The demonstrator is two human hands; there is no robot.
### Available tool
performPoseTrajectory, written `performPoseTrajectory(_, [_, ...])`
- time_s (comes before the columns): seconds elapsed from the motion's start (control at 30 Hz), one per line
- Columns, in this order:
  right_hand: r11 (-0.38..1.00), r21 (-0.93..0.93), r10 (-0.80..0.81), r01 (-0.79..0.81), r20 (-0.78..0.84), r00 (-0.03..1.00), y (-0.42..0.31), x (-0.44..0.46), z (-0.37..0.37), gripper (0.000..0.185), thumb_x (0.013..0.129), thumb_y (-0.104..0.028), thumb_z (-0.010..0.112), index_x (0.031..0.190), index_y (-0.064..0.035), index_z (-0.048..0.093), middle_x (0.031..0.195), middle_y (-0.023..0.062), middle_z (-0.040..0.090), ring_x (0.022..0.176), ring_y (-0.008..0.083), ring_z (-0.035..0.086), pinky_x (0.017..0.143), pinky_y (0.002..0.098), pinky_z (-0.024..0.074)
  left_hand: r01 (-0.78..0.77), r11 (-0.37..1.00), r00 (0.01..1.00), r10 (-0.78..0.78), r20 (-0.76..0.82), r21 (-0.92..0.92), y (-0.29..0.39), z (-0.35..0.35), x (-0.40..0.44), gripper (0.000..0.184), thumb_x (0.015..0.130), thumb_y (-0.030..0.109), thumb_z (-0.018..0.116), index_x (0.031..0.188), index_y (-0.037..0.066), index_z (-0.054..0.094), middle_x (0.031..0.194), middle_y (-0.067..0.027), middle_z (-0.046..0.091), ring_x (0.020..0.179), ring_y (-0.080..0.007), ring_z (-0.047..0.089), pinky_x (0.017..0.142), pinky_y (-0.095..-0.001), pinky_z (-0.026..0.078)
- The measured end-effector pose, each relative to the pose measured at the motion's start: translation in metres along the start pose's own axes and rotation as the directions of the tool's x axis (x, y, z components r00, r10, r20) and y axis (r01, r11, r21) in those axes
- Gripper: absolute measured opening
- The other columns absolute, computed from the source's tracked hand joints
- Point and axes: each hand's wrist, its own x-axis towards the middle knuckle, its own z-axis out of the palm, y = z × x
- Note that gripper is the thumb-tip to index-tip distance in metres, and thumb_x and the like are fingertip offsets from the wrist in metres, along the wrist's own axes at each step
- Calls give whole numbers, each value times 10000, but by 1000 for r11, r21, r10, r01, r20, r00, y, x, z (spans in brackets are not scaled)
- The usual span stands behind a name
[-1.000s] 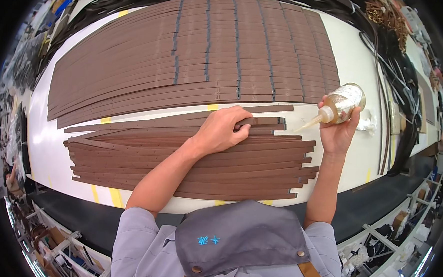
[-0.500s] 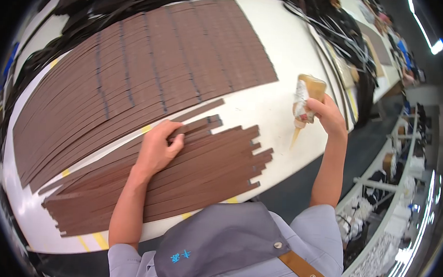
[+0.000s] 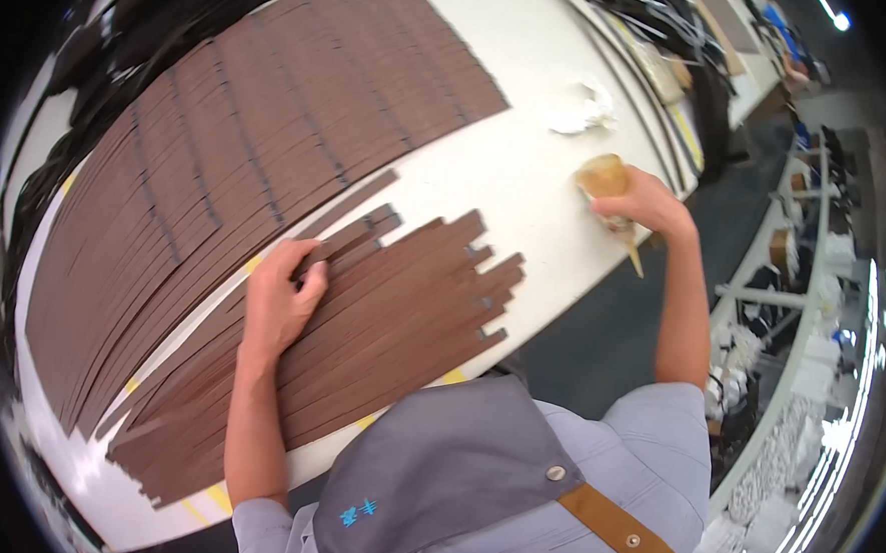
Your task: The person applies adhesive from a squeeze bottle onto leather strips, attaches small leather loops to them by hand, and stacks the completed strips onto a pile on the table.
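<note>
My left hand (image 3: 284, 293) rests at the upper edge of a loose stack of long brown strips (image 3: 391, 304). Its fingers are curled, thumb and forefinger closed on a brown strip (image 3: 362, 200) whose end points up and right. Over the right edge of the table, my right hand (image 3: 652, 199) grips a squeeze bottle (image 3: 605, 173) of yellowish content. The bottle is tilted, its narrow nozzle pointing downward. Beyond the stack, a wide sheet of brown strips (image 3: 302, 99) lies side by side, crossed by several dark lines.
A crumpled white wad (image 3: 584, 110) lies on the white table (image 3: 467, 193) beyond the bottle. Black strips (image 3: 124, 60) heap along the far left side, with more at the upper right. A shelf rack (image 3: 763, 293) with white bundles stands to the right, across the dark floor.
My right hand has drawn the bottle toward the table's edge, away from the white wad, and the nozzle now points more to the right. My left hand keeps its place on the strips.
</note>
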Motion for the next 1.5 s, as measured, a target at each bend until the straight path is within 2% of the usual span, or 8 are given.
performPoseTrajectory(0.07, [978, 177, 96, -109, 83, 992, 0, -3, -1, 516, 706, -371, 779, 990, 36, 635, 847, 134, 679, 741, 244, 667, 723, 359, 532, 59, 998, 998, -58, 35, -20, 5, -3, 0, 204, 845, 99, 652, 1016, -12, 661, 846, -109, 637, 711, -200, 602, 649, -312, 493])
performPoseTrajectory(0.13, [955, -297, -70, -29, -319, 945, -17, -22, 9, 512, 741, -306, 770, 1062, 57, 603, 972, 154, 655, 825, 257, 669, 749, 367, 539, 48, 997, 999, -48, 9, -60, -2, -1, -2, 205, 839, 105, 653, 1010, -8, 662, 841, -123, 634, 717, -227, 615, 656, -328, 495])
performPoseTrajectory(0.2, [989, 124, 123, -85, -342, 932, -92, -47, 4, 460, 763, -192, 770, 1107, 47, 579, 1083, 178, 612, 929, 290, 653, 817, 382, 526, 24, 997, 1000, -22, 17, -77, -1, -5, -1, 209, 829, 103, 652, 1004, -11, 658, 824, -135, 615, 709, -263, 604, 661, -343, 488])
performPoseTrajectory(0.23, [989, 136, 99, -56, -334, 937, -100, -46, 14, 460, 763, -192, 770, 1107, 47, 579, 1083, 178, 612, 929, 290, 653, 817, 382, 526, 86, 992, 994, -79, 77, -95, -1, -6, -2, 256, 855, 139, 640, 1049, -27, 655, 893, -114, 644, 757, -202, 603, 685, -307, 489])
performPoseTrajectory(0.3, [873, 20, -432, 488, -432, 791, -109, -44, 27, 405, 752, -94, 777, 1087, 23, 583, 1120, 177, 603, 1026, 323, 620, 890, 376, 500, 88, 992, 990, -77, 120, -93, 2, -8, -3, 246, 859, 130, 631, 1046, -27, 661, 896, -113, 650, 760, -194, 606, 689, -306, 491])
performPoseTrajectory(0.43, [631, 15, -741, 776, -288, 607, -179, -44, 65, 393, 740, -101, 795, 1067, -14, 595, 1187, 158, 588, 1130, 330, 572, 956, 385, 479, 9, 998, 988, 2, 157, -67, 10, -6, -5, 230, 850, 119, 625, 1028, -20, 669, 885, -127, 656, 765, -237, 610, 706, -341, 497])
performPoseTrajectory(0.6, [561, 33, -814, 827, -158, 558, -210, -37, 88, 292, 770, -90, 760, 1004, -10, 605, 1165, 147, 584, 1148, 326, 548, 961, 397, 478, 30, 998, 980, -19, 199, -49, 26, -14, -9, 265, 860, 169, 619, 1040, -19, 671, 950, -156, 675, 844, -316, 640, 760, -400, 505])
performPoseTrajectory(1.5, [458, -3, -889, 889, -38, 457, -236, -39, 93, 193, 724, -16, 730, 859, -21, 593, 1073, 112, 606, 1044, 304, 576, 893, 383, 489, 21, 987, 979, 11, 204, -158, 17, -54, -29, 310, 855, 181, 629, 1076, -30, 678, 959, -162, 685, 856, -300, 640, 777, -396, 507])
